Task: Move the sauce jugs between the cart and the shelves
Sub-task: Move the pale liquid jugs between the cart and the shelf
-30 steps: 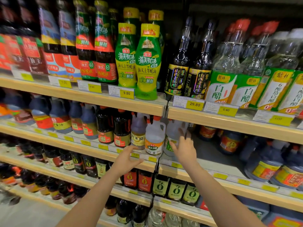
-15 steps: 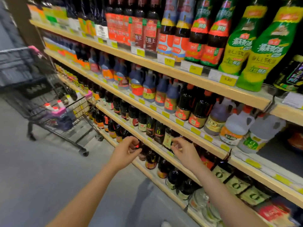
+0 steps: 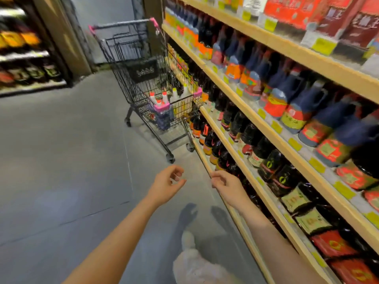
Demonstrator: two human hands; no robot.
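A black wire cart [image 3: 141, 83] with pink corners stands up the aisle against the shelves. Several pale jugs with red caps [image 3: 164, 97] sit in its front end. Dark blue-handled sauce jugs [image 3: 295, 105] fill the middle shelf [image 3: 272, 128] on the right. My left hand [image 3: 167, 182] and my right hand [image 3: 227, 185] hang out in front of me over the floor, well short of the cart. Their fingers are loosely curled and hold nothing. The right hand is close to the edge of the lower shelf.
Grey floor [image 3: 61, 160] stretches left of the cart. Another shelving unit [image 3: 26, 56] with packaged goods stands at the far left. Dark bottles [image 3: 272, 169] line the lower shelves on the right. My foot [image 3: 194, 261] shows at the bottom.
My view has swung left from the shelf face to the aisle and the cart. Both hands have come away from the shelf and now hang over the floor, empty.
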